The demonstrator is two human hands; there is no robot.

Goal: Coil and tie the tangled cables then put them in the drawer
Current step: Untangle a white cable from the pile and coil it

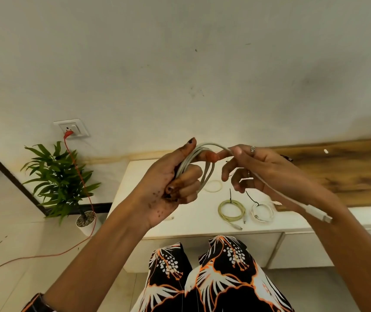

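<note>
Potted plant [62,183]: lower left of the frame, on the floor, no part of the job.
Left hand [175,176]: centre of the frame, fingers curled tight round the gathered loops of the grey cable [204,167], so the finished turns cannot spring apart.
Right hand [254,167]: just right of centre, pinching the free strand and guiding it over the bundle; the loose tail with its white plug [317,213] trails past the wrist.
Coiled cables [231,210]: two tied coils lying side by side on the white tabletop [191,224] below the hands, likely parked until everything goes into the drawer.
Progress: this coil seems nearly wound, not yet tied.
</note>
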